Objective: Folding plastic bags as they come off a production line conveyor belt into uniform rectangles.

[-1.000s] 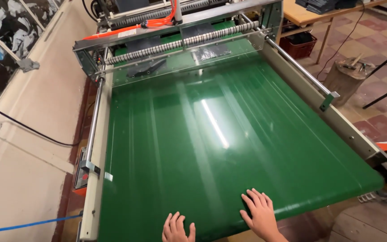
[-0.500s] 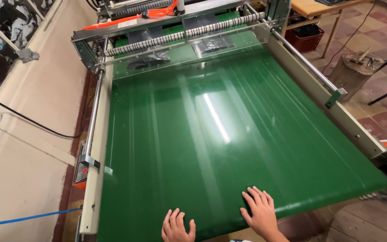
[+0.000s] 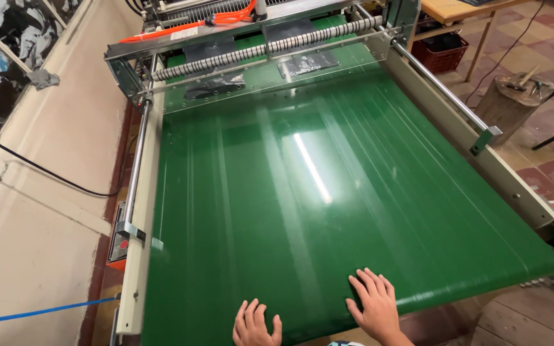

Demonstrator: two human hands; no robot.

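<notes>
**Fingers flat on the belt**

Fingers [image 3: 372,282] are spread and released on both hands, gripping nothing. Left hand [image 3: 256,323] and right hand [image 3: 374,306] lie palm-down on the near edge of one wide glossy green conveyor belt [image 3: 302,192]. Wrists are cut off. Two dark bag-like pieces [image 3: 308,63] under the far ribbed roller [image 3: 270,46] are hard to make out.
</notes>
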